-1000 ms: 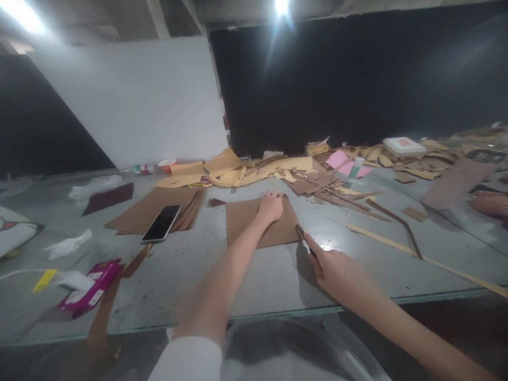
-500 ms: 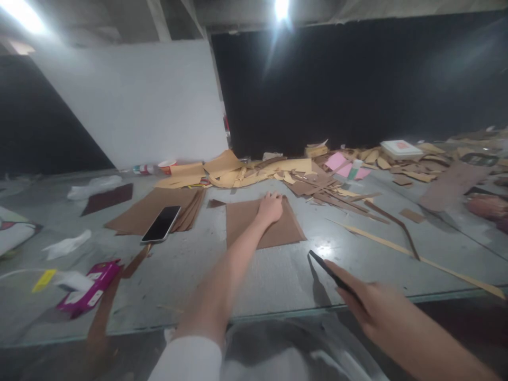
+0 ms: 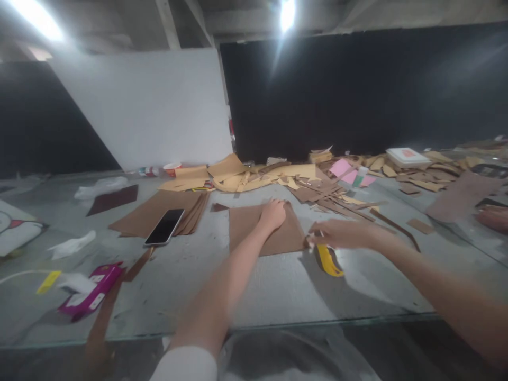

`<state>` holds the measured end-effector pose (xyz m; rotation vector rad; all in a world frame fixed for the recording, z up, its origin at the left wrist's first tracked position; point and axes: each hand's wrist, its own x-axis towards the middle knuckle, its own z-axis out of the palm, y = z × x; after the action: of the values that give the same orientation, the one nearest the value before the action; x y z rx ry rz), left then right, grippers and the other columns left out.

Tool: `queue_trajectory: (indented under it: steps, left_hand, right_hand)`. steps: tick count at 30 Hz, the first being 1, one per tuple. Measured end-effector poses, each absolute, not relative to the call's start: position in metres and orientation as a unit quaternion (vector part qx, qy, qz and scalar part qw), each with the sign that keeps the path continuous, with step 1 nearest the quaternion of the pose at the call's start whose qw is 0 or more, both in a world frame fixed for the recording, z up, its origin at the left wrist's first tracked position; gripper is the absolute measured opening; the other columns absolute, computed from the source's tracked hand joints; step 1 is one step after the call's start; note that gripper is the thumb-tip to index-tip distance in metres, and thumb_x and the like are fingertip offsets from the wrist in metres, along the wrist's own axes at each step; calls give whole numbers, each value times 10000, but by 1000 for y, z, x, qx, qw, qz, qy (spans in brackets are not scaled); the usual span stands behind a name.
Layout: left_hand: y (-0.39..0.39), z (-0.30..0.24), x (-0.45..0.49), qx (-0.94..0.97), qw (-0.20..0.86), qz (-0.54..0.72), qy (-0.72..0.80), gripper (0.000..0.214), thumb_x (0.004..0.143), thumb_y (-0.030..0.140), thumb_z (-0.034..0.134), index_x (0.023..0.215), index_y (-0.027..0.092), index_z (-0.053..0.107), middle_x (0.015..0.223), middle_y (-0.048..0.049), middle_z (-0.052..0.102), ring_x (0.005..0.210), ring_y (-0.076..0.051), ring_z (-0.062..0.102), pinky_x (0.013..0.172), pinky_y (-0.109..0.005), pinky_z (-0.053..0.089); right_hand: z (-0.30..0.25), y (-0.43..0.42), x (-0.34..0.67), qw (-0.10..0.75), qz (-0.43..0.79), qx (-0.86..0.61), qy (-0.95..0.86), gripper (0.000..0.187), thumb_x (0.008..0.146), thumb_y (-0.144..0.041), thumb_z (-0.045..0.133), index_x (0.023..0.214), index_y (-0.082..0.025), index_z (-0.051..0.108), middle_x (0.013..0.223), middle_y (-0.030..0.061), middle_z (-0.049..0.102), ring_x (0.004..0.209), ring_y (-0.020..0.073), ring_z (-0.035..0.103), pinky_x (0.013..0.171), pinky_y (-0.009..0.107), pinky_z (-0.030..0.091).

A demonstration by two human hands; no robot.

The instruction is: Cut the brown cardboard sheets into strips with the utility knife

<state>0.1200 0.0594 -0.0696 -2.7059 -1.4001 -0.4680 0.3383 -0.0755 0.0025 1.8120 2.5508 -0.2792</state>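
A small stack of brown leather-like sheets (image 3: 248,225) lies flat on the grey table. On its upper right part rests my left hand (image 3: 273,214), fingers bent and pressed down, holding the sheets. My right hand (image 3: 333,233) is closed at the stack's lower right corner. From its fingers a yellow-and-dark tool (image 3: 329,262) slants down towards me. Motion blur hides its exact kind, and its front end by the corner is unclear.
A phone (image 3: 164,226) lies on more brown sheets (image 3: 135,214) to the left. Nearer stands a magenta box (image 3: 93,291) with a white plug and cable. Tan and brown offcuts (image 3: 325,190) pile along the back, with a white box (image 3: 408,157) among them. The table edge (image 3: 297,324) runs close to me.
My right hand has moved forward and left from the table's front edge to the sheets' corner, turning the tool so its yellow side shows. My left hand stays on the sheets.
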Motion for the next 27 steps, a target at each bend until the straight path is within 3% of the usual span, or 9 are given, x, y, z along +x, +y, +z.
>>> queue_trajectory:
  steps: [4,9,11,16,27]
  left_hand:
    - [60,-69,119,-891,40,-135,-431,457,1037,73,405,1326,129,754,1347,-149,759,1286,-270,639,1235,-442,394]
    - [59,-70,116,-883,37,-147,-444,430,1035,81,431,1323,132,747,1359,-149,751,1305,-276,628,1213,-426,425]
    - [59,-70,116,-877,32,-153,-454,410,1035,90,448,1311,135,748,1333,-148,756,1305,-282,617,1193,-416,444]
    - [58,-69,116,-882,46,-139,-448,377,1063,114,445,1282,142,751,1291,-156,754,1279,-290,610,1168,-420,449]
    - [59,-68,120,-884,49,-126,-448,360,1058,102,453,1233,125,766,1263,-169,748,1280,-303,605,1158,-430,447]
  right_hand:
    - [14,21,318,-23,-84,584,807,363,1048,-378,602,1066,-99,834,983,159,822,862,216,713,722,252,425]
    - [-10,80,305,-32,-102,586,803,431,1015,-418,609,843,-88,826,720,106,759,722,184,640,656,231,415]
    - [-21,86,305,-47,-103,579,807,411,1006,-411,619,881,-86,837,744,106,774,753,185,652,669,225,419]
    - [-39,93,307,-81,-97,569,813,316,988,-298,624,1052,-92,855,1035,146,842,930,208,713,752,231,438]
    - [-40,100,306,-73,-125,588,796,306,964,-233,617,1098,-76,842,1059,164,836,984,220,723,760,234,437]
